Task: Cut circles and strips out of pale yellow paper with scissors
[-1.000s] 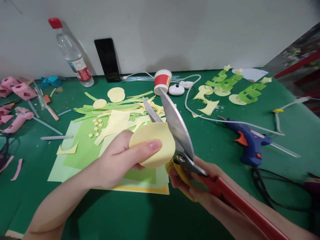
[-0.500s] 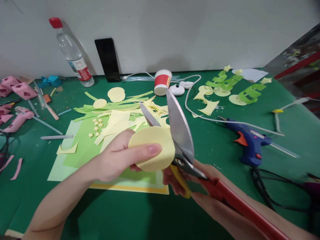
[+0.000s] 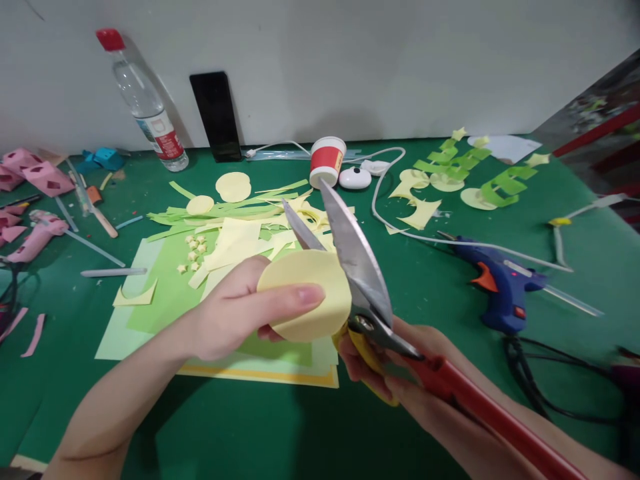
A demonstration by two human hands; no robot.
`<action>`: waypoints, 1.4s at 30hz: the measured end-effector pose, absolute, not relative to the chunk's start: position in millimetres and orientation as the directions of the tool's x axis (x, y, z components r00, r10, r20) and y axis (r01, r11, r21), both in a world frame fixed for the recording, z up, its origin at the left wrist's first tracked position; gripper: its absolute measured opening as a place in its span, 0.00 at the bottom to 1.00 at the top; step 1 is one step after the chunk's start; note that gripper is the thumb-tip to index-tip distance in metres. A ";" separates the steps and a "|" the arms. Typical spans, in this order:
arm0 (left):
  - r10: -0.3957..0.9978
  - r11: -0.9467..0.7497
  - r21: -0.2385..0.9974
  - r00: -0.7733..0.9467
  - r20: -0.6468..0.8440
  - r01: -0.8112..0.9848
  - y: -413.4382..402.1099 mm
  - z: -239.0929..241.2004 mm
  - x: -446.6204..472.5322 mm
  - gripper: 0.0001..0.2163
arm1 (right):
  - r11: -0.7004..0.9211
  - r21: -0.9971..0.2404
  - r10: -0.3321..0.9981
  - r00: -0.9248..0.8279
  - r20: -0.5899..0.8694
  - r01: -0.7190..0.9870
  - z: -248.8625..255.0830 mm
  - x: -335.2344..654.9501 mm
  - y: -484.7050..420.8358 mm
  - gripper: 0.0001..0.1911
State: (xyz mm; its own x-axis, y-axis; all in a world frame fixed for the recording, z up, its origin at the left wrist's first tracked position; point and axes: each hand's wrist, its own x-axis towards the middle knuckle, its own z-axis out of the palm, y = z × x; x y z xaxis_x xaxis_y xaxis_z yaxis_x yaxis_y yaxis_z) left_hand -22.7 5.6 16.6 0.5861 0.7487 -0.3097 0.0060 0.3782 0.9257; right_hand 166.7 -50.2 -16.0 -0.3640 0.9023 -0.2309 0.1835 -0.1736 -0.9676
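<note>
My left hand (image 3: pixel 235 313) pinches a pale yellow paper disc (image 3: pixel 310 293), thumb on top, held above the green table. My right hand (image 3: pixel 400 373) grips the red and yellow handles of large scissors (image 3: pixel 357 267). The blades are apart, and the right edge of the disc sits between them, near the pivot. Below lie stacked green and yellow paper sheets (image 3: pixel 165 307).
Yellow and green paper strips and scraps (image 3: pixel 235 220) litter the table middle. A blue glue gun (image 3: pixel 500 283) with its cable lies at right. A red paper cup (image 3: pixel 326 161), a water bottle (image 3: pixel 143 100), a black phone (image 3: pixel 216 117), a white cable and pink paper pieces (image 3: pixel 30 180) stand farther off.
The scissor blades opened wider, then narrowed again around the disc's right edge. My left hand holds the disc almost still.
</note>
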 end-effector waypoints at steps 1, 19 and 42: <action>0.747 0.379 0.925 0.588 -0.311 0.007 5.7 16.3 -23.0 0.10 | -0.171 -0.967 0.909 -0.349 -0.229 0.189 -15.8 166.7 -50.0 0.04; 0.711 0.352 0.918 0.587 -0.388 0.181 12.3 16.0 -28.2 0.16 | -0.057 -0.915 0.865 -0.438 -0.245 0.400 -28.8 197.5 -65.3 0.33; 0.665 0.326 0.903 0.611 -0.429 0.279 17.4 15.2 -34.5 0.19 | 0.063 -0.953 0.867 -0.490 -0.095 0.296 -13.3 175.6 -43.1 0.06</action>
State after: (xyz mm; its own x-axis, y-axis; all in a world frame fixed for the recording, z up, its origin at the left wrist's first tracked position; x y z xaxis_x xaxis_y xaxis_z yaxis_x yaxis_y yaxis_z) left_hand -34.5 17.4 15.2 0.6114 0.6652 -0.4286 0.2787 0.3259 0.9034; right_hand 175.6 -43.1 -13.3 -0.4898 0.8666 -0.0953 0.2962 0.0626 -0.9531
